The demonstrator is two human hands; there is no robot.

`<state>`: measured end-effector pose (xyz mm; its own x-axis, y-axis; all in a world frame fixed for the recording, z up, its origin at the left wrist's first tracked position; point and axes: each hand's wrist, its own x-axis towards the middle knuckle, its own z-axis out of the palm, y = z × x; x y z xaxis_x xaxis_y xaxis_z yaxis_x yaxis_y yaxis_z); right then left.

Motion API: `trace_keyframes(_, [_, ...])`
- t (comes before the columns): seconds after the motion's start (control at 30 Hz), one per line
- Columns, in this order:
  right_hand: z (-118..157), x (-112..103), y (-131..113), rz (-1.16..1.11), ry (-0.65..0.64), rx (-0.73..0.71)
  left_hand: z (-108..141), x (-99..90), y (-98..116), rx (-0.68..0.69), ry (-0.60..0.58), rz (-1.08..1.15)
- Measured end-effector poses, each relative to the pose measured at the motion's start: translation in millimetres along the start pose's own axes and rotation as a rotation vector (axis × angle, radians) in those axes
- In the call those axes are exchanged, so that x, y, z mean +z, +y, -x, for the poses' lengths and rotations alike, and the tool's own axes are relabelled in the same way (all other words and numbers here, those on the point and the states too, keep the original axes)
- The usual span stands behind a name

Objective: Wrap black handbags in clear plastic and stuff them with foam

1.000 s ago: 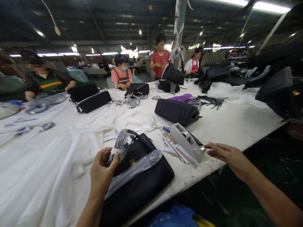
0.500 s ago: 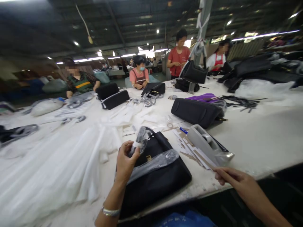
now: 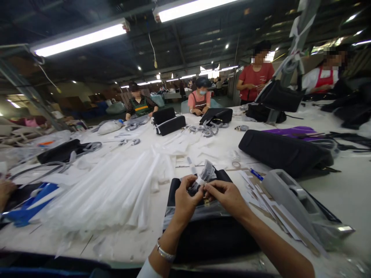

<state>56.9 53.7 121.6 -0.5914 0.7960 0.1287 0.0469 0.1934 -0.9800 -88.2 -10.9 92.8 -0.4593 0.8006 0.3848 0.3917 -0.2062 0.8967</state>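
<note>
My left hand (image 3: pixel 185 200) is closed around a coiled bag strap (image 3: pixel 207 170) in clear plastic, with a white band (image 3: pixel 199 180) about its middle. My right hand (image 3: pixel 227 197) meets it from the right, its fingertips pinched together at the band; what they pinch is too small to make out. Under both hands a black handbag (image 3: pixel 214 235) lies flat on the table, with a gold clasp (image 3: pixel 206 201) and a plastic-wrapped strip (image 3: pixel 171 212) across it. My forearms hide part of the bag.
Right of the bag are paper strips (image 3: pixel 279 212), a blue pen (image 3: pixel 256 174) and a grey tape dispenser (image 3: pixel 298 204). Behind lies another black bag (image 3: pixel 284 152). White wrapping sheets (image 3: pixel 116 193) spread leftward. Another person's hand (image 3: pixel 6 193) is at the left edge; several co-workers sit or stand opposite.
My right hand has come from the paper strips and tape dispenser to the strap in my left hand. The view has swung left, and the left hand still holds the strap.
</note>
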Motion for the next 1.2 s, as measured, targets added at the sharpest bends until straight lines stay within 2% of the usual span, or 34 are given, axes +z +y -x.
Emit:
trace_keyframes(0.17, [-6.0,0.6,6.0,0.104,-0.01,0.065,0.1,-4.7,-1.4,0.026,-0.022,0.003])
trace_keyframes(0.3, [-1.8,-0.7,4.5,0.224,-0.026,0.009,3.2,-8.0,-5.4,0.094,0.03,-0.093])
trace_keyframes(0.37, [0.9,-0.9,6.8,0.247,-0.024,-0.018,5.6,-8.3,-7.2,0.176,0.054,-0.151])
trace_keyframes(0.47, [3.2,-0.4,14.1,0.175,-0.012,-0.026,9.4,-7.7,-6.5,0.334,0.05,-0.172])
trace_keyframes(0.53, [3.5,-0.2,18.9,0.063,-0.024,-0.02,11.8,-8.0,-4.4,0.375,0.049,-0.149])
trace_keyframes(0.6, [3.5,-1.2,21.4,-0.001,-0.035,-0.015,14.5,-9.7,-2.9,0.349,0.069,-0.114])
trace_keyframes(0.73, [4.1,-6.6,16.9,0.112,-0.002,-0.061,21.7,-15.9,-6.3,0.261,0.052,-0.027])
trace_keyframes(0.83, [6.3,-8.7,8.7,0.126,-0.042,-0.092,27.4,-20.0,-12.1,0.205,0.029,0.074])
trace_keyframes(1.0, [11.2,-1.3,-1.0,0.132,-0.04,-0.181,31.2,-22.7,-16.2,0.149,0.02,0.152])
trace_keyframes(1.2, [9.8,10.2,0.2,0.171,0.019,-0.082,29.6,-25.2,-18.7,0.112,0.034,0.125])
